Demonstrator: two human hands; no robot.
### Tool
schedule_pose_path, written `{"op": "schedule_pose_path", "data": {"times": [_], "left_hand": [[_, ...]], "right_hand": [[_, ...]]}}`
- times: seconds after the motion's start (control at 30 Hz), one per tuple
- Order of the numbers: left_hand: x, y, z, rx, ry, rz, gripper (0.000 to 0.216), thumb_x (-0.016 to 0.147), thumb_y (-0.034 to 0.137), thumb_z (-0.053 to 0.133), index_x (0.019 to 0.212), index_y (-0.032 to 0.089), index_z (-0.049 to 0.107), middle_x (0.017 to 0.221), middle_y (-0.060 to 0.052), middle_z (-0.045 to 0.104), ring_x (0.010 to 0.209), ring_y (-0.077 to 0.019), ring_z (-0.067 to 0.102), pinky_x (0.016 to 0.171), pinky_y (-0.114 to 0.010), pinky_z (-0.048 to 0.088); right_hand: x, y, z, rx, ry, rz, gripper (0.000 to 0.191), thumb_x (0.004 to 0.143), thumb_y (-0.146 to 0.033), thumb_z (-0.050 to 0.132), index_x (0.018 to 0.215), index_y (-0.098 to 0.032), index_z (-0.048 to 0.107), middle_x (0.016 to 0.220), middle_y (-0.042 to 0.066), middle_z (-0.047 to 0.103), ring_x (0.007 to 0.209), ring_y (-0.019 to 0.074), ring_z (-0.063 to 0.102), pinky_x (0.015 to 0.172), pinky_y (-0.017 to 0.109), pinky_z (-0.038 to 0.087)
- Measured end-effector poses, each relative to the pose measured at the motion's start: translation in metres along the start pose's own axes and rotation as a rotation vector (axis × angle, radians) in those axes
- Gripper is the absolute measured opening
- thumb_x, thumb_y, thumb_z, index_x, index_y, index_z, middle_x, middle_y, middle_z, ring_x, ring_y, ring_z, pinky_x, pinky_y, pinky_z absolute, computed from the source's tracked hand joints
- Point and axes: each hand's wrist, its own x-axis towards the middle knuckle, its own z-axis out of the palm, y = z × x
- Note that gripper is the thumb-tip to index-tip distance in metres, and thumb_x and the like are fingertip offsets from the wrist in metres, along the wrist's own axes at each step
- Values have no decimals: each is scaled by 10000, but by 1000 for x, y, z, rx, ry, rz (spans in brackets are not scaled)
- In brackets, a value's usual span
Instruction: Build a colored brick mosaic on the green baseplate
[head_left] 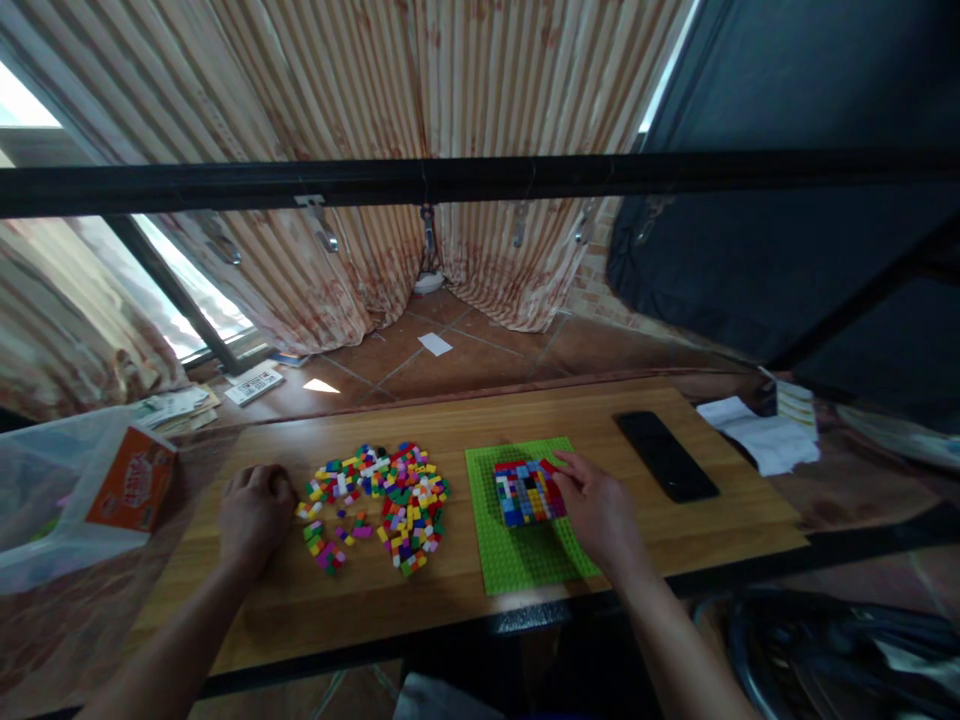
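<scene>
Located the brick panel on the far half of the green baseplate, right of centre on the wooden table. Found it lying flat and roughly square, with no marked long axis and its edges parallel to the baseplate's.

Recorded the right hand at the panel's right edge, palm down over the baseplate, fingertips touching the bricks. Could not tell whether a brick was pinched.

Recorded the left hand well apart from the panel, curled closed with knuckles up, resting on the table just left of the loose brick pile. Saw nothing held in it.

Placed the pile between the left hand and the baseplate, near the baseplate's left edge without overlap. Judged the right hand nearer the panel and the left hand nearer the pile.

Noted a dark phone lying flat to the right of the baseplate.
</scene>
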Motion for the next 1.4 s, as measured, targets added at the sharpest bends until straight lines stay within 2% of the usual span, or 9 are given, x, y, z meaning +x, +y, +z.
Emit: {"op": "schedule_pose_path", "data": {"times": [0.13, 0.3, 0.5, 0.8, 0.93, 1.13, 1.4], "left_hand": [[0, -3, 3, -8, 12, 5, 359, 850, 319, 385, 1000, 133, 654, 1049, -156, 627, 1022, -314, 561, 910, -423, 467], [-1, -4, 4, -33, 41, 18, 318, 838, 300, 393, 955, 151, 649, 1022, -142, 628, 1005, -304, 563, 900, -421, 467], [-3, -1, 4, -38, 58, 9, 309, 828, 279, 397, 944, 151, 653, 1009, -140, 634, 1003, -295, 565, 914, -411, 454], [-3, 1, 4, -36, 62, 4, 325, 831, 279, 381, 944, 146, 655, 1005, -143, 634, 997, -292, 558, 906, -402, 452], [-4, 1, 4, -37, 56, -10, 316, 831, 284, 390, 949, 152, 652, 1009, -135, 631, 1005, -285, 557, 908, -392, 448], [-4, 1, 5, -56, 54, -22, 298, 825, 281, 410, 943, 155, 653, 1011, -136, 626, 1012, -286, 555, 911, -380, 443], [-4, 3, 5, -53, 56, -35, 300, 825, 277, 426, 972, 149, 654, 1021, -139, 619, 1025, -294, 549, 920, -382, 441]], "right_hand": [[1, -9, 7, -286, 89, -20, 272, 836, -339, 526, 1023, -249, 703, 855, 72, 740, 774, 250, 676, 698, 366, 471], [0, -7, 21, -379, 120, -112, 224, 828, -326, 541, 941, -247, 717, 856, 74, 728, 779, 245, 644, 684, 352, 437], [-3, -3, 26, -332, 35, -162, 257, 840, -360, 522, 955, -219, 702, 874, 78, 703, 799, 232, 603, 738, 357, 433], [-6, 0, 21, -298, -12, -187, 313, 833, -433, 536, 983, -208, 695, 852, 70, 697, 793, 230, 592, 744, 359, 437], [-3, 3, 16, -254, -25, -209, 374, 871, -471, 461, 970, -210, 709, 910, 93, 710, 830, 240, 609, 765, 369, 450], [13, 10, 9, -186, 18, -146, 434, 877, -480, 417, 951, -179, 721, 954, 123, 715, 838, 247, 628, 767, 381, 465], [42, 21, 19, -8, -121, -143, 364, 838, -464, 492, 918, -204, 734, 984, 90, 714, 976, 234, 625, 907, 390, 446]]}}
